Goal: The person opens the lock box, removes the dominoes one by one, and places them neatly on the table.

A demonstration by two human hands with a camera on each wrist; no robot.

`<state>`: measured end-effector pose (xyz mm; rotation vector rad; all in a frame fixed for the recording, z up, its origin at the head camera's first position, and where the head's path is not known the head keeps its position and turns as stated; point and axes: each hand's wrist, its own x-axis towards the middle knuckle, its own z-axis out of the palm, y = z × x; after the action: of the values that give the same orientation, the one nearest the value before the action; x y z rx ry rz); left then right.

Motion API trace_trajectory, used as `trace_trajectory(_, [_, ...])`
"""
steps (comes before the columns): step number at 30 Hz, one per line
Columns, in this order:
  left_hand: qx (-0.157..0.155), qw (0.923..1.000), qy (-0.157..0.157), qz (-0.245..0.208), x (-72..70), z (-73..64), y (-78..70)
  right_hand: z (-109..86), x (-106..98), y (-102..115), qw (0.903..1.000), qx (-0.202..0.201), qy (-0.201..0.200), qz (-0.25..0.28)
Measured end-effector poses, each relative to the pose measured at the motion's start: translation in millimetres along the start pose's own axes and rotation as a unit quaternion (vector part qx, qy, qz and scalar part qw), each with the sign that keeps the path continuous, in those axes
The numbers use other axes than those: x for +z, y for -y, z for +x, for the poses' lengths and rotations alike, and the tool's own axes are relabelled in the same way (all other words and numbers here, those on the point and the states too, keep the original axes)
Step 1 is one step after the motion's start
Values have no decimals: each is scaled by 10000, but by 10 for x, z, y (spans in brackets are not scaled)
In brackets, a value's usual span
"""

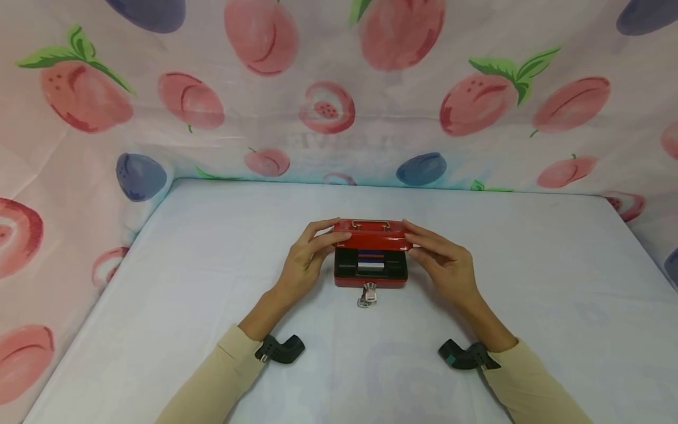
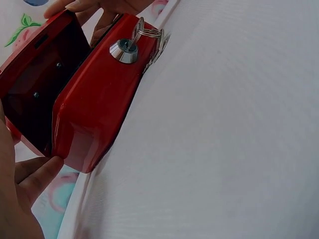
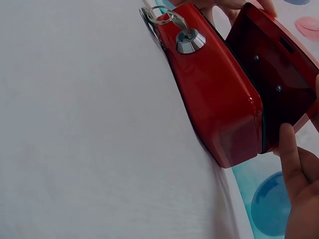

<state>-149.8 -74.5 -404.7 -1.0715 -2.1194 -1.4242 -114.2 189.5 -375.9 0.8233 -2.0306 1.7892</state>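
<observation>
A small red metal cash box [image 1: 341, 283] stands on the white table with its lid [image 1: 372, 240] partly raised. My left hand [image 1: 301, 264] holds the lid's left end between fingers and thumb. At the opposite end, my right hand [image 1: 450, 268] grips the lid the same way. Inside the box a black tray [image 1: 346, 266] shows, with blue, red and silvery strips in its middle. A silver lock [image 2: 123, 52] sits on the box front with a key in it. More keys on a ring [image 1: 364, 302] hang from it. The lid carries a thin handle [image 1: 371, 222].
White cloth covers the table [image 1: 339, 365]. A fruit-printed curtain [image 1: 381, 100] rises behind it and along its left side. Dark camera mounts [image 1: 283, 350] sit at both wrists, beside beige sleeves [image 1: 217, 377].
</observation>
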Motion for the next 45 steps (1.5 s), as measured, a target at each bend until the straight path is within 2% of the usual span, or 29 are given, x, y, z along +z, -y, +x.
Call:
trace_trajectory(12, [-92, 9998, -165, 105, -15, 7, -4, 16, 39, 21, 9992, 180, -343, 77])
trace_trajectory(18, [-200, 9996, -211, -15, -26, 40, -25, 40, 48, 31, 9989, 190, -397, -139])
trace_trajectory(20, [-209, 9995, -232, -69, -35, 64, -59, 49, 48, 39, 9986, 187, -421, -244])
trace_trajectory(27, [-215, 9990, -384, -92, -81, 174, -315, 69, 58, 73, 9973, 397, -497, -368])
trace_trajectory(37, [-173, 9977, -656, 13, -49, 206, -341, 97, 64, 134, 9936, 614, -664, -678])
trace_trajectory(41, [-256, 9975, -657, 28, -44, 210, -344, 110, 67, 147, 9927, 519, -714, -822])
trace_trajectory(45, [-224, 9976, -654, 44, -41, 220, -334, 126, 83, 152, 9905, 206, -845, -1068])
